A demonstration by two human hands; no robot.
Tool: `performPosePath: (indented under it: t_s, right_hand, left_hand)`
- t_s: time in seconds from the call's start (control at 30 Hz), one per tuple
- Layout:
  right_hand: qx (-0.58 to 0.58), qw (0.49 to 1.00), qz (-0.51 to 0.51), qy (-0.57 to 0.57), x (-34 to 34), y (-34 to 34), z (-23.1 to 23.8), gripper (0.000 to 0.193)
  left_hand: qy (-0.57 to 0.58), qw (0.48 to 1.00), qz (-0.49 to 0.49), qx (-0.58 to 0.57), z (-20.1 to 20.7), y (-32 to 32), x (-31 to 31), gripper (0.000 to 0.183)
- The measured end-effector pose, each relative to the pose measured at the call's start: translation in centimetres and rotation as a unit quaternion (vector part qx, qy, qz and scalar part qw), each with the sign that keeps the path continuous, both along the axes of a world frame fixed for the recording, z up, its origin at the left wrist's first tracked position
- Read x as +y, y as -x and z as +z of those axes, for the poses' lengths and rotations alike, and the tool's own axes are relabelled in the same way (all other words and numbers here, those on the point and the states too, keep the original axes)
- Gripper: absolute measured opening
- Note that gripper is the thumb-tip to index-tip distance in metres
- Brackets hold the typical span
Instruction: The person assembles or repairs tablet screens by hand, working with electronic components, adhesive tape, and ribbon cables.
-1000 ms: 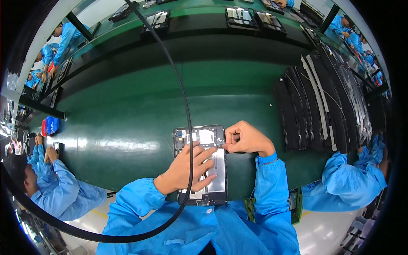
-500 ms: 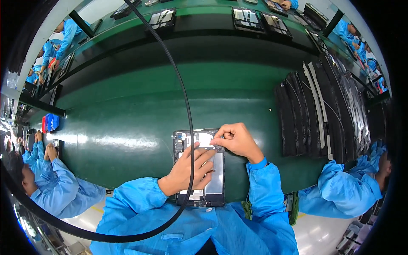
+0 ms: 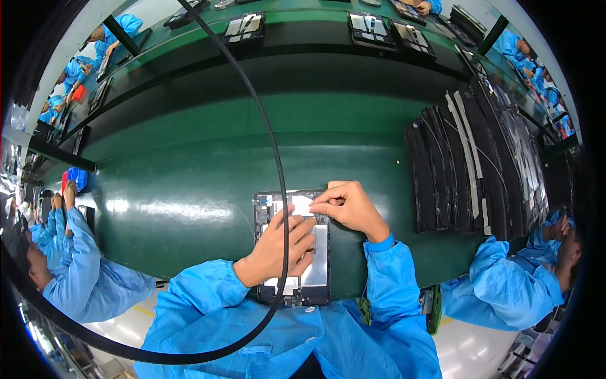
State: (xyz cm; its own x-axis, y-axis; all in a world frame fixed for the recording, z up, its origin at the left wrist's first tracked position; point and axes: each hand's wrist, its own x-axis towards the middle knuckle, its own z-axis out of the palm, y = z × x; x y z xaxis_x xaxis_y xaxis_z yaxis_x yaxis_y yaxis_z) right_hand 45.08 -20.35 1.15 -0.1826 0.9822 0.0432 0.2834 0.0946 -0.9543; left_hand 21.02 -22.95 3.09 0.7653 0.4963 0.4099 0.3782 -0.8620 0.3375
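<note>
An opened tablet [image 3: 322, 252] lies upright before me near the table's front edge, its circuit boards and silver battery panels exposed. Across its middle and left side rests my left hand [image 3: 278, 245], palm down with the fingers apart; it hides part of the inside. My right hand [image 3: 349, 207] is over the tablet's upper right part. Its thumb and forefinger are pinched together by a white patch [image 3: 300, 203], and whatever they hold is too small to make out.
Black tablet-like panels [image 3: 435, 170] stand in a packed row at the right. A black cable [image 3: 268, 126] hangs across the view, in front of my left hand. More opened tablets [image 3: 371, 29] sit on the shelf ahead. Co-workers [image 3: 82, 271] sit on both sides; a blue bin [image 3: 77, 177] is at far left.
My right fingertips have shifted slightly left over the tablet, while my left hand stays nearly in place. At the left, a co-worker's hand has risen to the blue bin.
</note>
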Motion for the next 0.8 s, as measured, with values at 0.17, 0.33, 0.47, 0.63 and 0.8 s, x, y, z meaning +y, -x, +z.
performPosePath:
  t_s: [0.17,0.33,0.47,0.63,0.8]
  right_hand:
    - [-0.019,1.0,0.003,0.011,-0.1,0.0,1.0,0.012]
    - [-0.029,0.994,-0.041,-0.097,-0.3,1.0,0.8,0.01]
    - [-0.024,0.991,-0.052,-0.124,-0.5,1.5,1.2,0.01]
    - [-0.004,0.999,-0.028,-0.045,-0.7,0.0,1.4,0.012]
    - [-0.005,0.998,0.039,-0.045,-1.1,-0.8,3.1,0.014]
  left_hand:
    - [-0.007,1.0,-0.004,0.0,-0.5,0.6,-0.2,0.024]
    - [-0.014,1.0,-0.004,-0.01,-0.3,0.4,-0.2,0.014]
    - [-0.013,1.0,-0.007,-0.004,-0.4,0.3,-0.2,0.015]
    - [-0.026,0.999,-0.011,0.025,-0.3,0.3,-0.2,0.027]
    - [-0.02,1.0,-0.001,-0.012,-0.5,0.1,-0.1,0.015]
